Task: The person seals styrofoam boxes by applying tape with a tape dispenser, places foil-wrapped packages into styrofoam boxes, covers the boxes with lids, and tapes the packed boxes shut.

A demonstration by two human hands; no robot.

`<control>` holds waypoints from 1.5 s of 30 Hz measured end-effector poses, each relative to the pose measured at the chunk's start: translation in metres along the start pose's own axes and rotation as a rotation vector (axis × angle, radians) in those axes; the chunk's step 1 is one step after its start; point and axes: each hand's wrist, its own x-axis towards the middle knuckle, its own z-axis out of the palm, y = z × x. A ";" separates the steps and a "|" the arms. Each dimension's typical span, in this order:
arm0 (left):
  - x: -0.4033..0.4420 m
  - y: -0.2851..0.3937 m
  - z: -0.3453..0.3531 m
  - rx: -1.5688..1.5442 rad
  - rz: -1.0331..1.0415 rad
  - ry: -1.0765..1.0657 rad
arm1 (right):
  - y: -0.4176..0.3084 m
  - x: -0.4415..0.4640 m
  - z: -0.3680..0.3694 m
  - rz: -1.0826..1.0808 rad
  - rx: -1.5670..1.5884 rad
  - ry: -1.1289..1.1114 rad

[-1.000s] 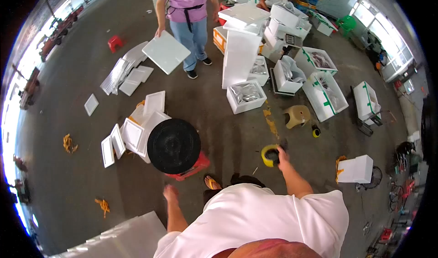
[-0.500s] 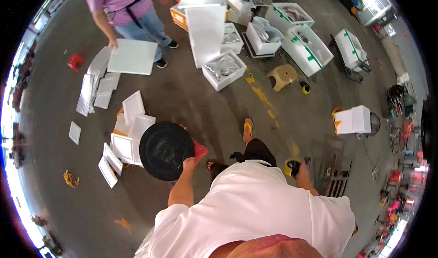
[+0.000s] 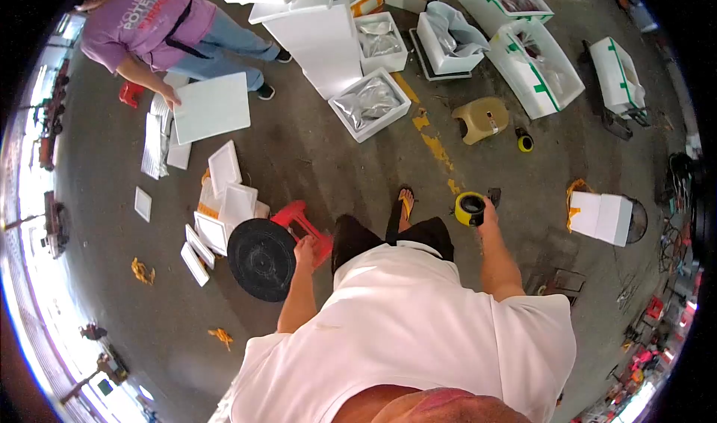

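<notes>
My left hand (image 3: 304, 251) is closed at the edge of a red plastic stool (image 3: 308, 231). Against the stool's left side is a large black round disc (image 3: 261, 261), its flat face toward me; whether it is fixed to the stool I cannot tell. Out to the right, my right hand (image 3: 489, 214) grips a tape dispenser (image 3: 470, 208) loaded with a wide yellow roll. White foam lids (image 3: 212, 232) and boxes lie just beyond the disc.
A co-worker in a purple shirt (image 3: 157, 19) holds a white foam lid (image 3: 213, 107). Ahead stand foam boxes, one with silvery bags (image 3: 370, 105), and green-taped boxes (image 3: 541, 68). A beige stool (image 3: 482, 120), another tape roll (image 3: 525, 140) and a white box (image 3: 600, 217) are on the floor.
The black disc looks smaller and the red stool shows more beside it. My right hand has swung forward with the tape dispenser. The whole view has shifted, and my legs have moved in a step.
</notes>
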 end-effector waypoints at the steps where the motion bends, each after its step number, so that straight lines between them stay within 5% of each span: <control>1: 0.009 0.001 0.000 0.020 0.054 0.012 | -0.016 0.005 0.009 -0.031 -0.022 -0.051; 4: 0.033 0.006 0.004 0.096 0.025 0.021 | -0.059 -0.031 0.061 -0.027 -0.092 -0.130; 6: 0.063 0.014 0.009 0.089 -0.003 -0.008 | -0.065 0.035 0.059 0.017 -0.036 -0.229; 9: 0.141 0.004 0.024 0.381 -0.101 -0.020 | -0.085 0.030 0.088 -0.054 -0.007 -0.229; 10: 0.176 0.006 0.033 0.557 -0.016 -0.085 | -0.095 0.023 0.098 -0.081 -0.009 -0.262; 13: 0.285 0.018 0.077 1.319 0.669 -0.207 | -0.116 0.017 0.149 -0.134 -0.080 -0.284; 14: 0.294 0.040 0.118 0.826 0.234 -0.115 | -0.121 0.023 0.175 -0.126 -0.097 -0.269; 20: 0.450 0.060 0.264 0.861 0.213 -0.052 | -0.113 0.172 0.355 -0.081 -0.521 -0.187; 22: 0.551 0.017 0.279 1.118 0.360 0.015 | -0.090 0.264 0.418 -0.177 -0.559 -0.323; 24: 0.608 0.013 0.302 1.032 0.330 0.060 | -0.070 0.326 0.471 -0.149 -0.653 -0.521; 28: 0.600 0.077 0.363 0.562 0.184 0.000 | -0.031 0.367 0.563 -0.206 -0.771 -0.463; 31: 0.595 0.089 0.384 0.793 0.226 0.229 | -0.002 0.427 0.580 -0.331 -0.987 -0.683; 33: 0.588 0.080 0.380 0.870 0.275 0.286 | -0.005 0.419 0.572 -0.147 -0.860 -0.772; 35: 0.570 0.089 0.372 1.032 0.275 0.327 | -0.006 0.402 0.553 -0.244 -0.957 -0.600; 38: 0.463 0.119 0.343 1.000 0.103 0.153 | -0.017 0.320 0.499 0.011 -0.683 -0.724; 40: 0.388 0.126 0.320 0.949 0.156 0.242 | -0.029 0.268 0.462 0.002 -0.659 -0.733; 42: 0.312 0.089 0.288 0.819 0.345 0.450 | -0.045 0.174 0.421 -0.030 -0.848 -0.671; 43: 0.254 0.115 0.270 0.714 0.242 0.326 | -0.050 0.136 0.406 -0.104 -0.955 -0.544; 45: 0.154 0.140 0.221 0.680 0.118 0.349 | -0.058 0.049 0.385 -0.053 -0.997 -0.649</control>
